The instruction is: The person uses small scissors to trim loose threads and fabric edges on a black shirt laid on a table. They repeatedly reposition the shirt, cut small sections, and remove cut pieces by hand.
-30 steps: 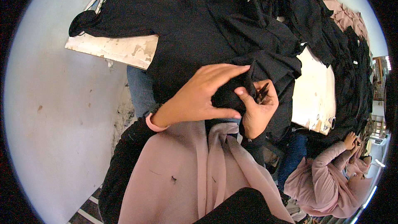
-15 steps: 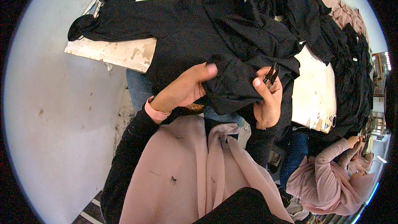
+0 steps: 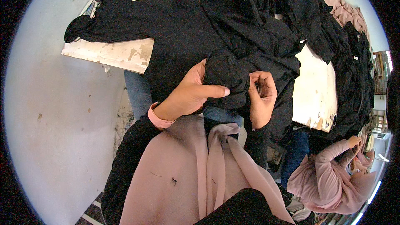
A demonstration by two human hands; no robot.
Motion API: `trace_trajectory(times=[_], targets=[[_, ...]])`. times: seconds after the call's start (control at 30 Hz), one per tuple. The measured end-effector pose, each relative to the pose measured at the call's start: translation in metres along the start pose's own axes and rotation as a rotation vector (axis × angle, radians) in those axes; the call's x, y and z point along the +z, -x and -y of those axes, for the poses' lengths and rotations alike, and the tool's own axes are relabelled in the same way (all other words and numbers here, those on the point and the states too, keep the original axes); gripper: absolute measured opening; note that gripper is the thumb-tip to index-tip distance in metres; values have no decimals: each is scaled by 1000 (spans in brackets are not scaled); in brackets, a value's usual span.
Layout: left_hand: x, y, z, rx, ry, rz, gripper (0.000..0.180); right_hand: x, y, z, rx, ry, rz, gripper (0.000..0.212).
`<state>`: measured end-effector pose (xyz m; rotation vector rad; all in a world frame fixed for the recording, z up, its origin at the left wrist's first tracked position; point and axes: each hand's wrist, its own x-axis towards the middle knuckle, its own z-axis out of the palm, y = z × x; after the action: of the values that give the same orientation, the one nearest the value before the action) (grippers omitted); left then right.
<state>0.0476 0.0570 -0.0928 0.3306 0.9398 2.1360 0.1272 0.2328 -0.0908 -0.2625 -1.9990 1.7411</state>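
Note:
A black garment (image 3: 175,50) is spread over the worn pale table, one sleeve reaching toward the left. My left hand (image 3: 189,91) is closed on a folded part of it near the table's front edge, thumb pressed on top and the fingers hidden beneath the cloth. Thumb and fingertips of my right hand (image 3: 263,98) pinch the same fold at its right side. Something dark shows inside the curl of the right hand's fingers. I cannot make out whether it is the small dark thread snips seen earlier.
More black garments (image 3: 354,83) heap along the table's right and far side. Bare patches of the worn tabletop (image 3: 314,91) show at right and left. Pink cloth (image 3: 337,6) lies at the far right. Another person (image 3: 329,175) in pink works at the right. A pale wall (image 3: 62,112) stands at left.
My left thumb has come down onto the cloth. My right hand has shifted slightly left and turned to pinch the fold, and the snips that stuck up from it no longer show plainly.

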Motion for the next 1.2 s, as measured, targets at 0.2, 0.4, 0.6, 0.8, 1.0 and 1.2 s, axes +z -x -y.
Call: trace_trajectory(times=[0.2, 0.4, 0.6, 0.8, 1.0, 1.2], targets=[[1, 3, 7, 253, -347, -128, 76, -7, 3, 34, -188, 389, -182, 20], [11, 10, 17, 252, -378, -118, 75, -4, 8, 47, -612, 789, 46, 50], [3, 5, 5, 257, -416, -127, 68, 0, 18, 42, -582, 181, 137, 21], [10, 12, -1, 110, -317, -73, 78, -6, 16, 54, -540, 655, 18, 50], [9, 10, 4, 167, -461, -120, 80, 2, 4, 48, -596, 607, 84, 45], [4, 7, -6, 142, -362, -87, 79, 0, 12, 48, -435, 376, -4, 21]])
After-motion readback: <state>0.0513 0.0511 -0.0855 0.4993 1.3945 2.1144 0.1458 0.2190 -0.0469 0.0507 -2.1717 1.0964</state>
